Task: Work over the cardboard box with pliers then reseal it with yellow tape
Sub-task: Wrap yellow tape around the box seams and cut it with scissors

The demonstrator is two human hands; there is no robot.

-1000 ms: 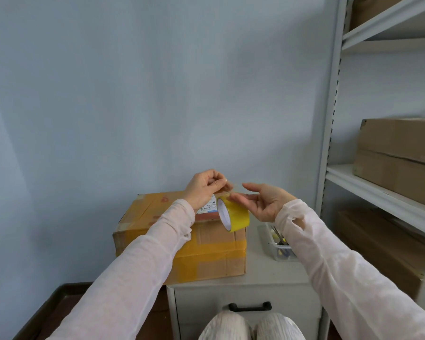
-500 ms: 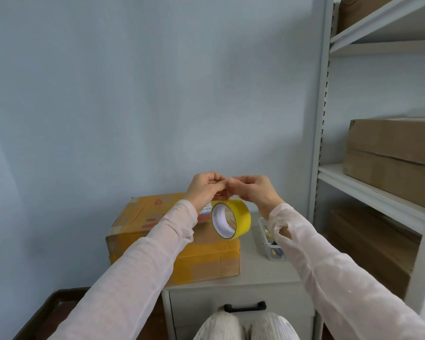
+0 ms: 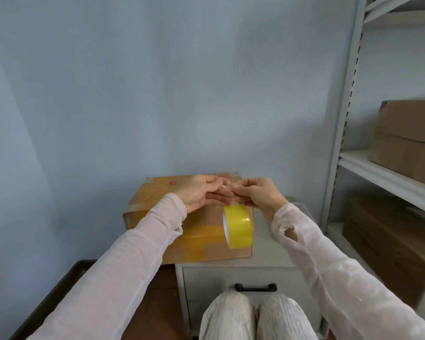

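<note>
The cardboard box (image 3: 155, 195), patched with yellow tape, sits on a white cabinet (image 3: 268, 256) in front of me. My left hand (image 3: 199, 195) and my right hand (image 3: 258, 195) meet fingertip to fingertip just above the box's right half. Both pinch the loose end of the yellow tape where it leaves the roll. The yellow tape roll (image 3: 238, 227) hangs just beneath them, its outer face turned toward me, in front of the box's right front corner. No pliers are in sight.
A drawer with a black handle (image 3: 255, 287) faces my knees. A grey metal shelf unit (image 3: 388, 177) stands at the right with brown cardboard boxes (image 3: 410, 138) on its levels. A dark tray edge (image 3: 59, 290) lies low on the left, against a plain blue wall.
My right hand came over to the left hand and now pinches the tape end with it. The roll has swung from showing its hole to showing its yellow face.
</note>
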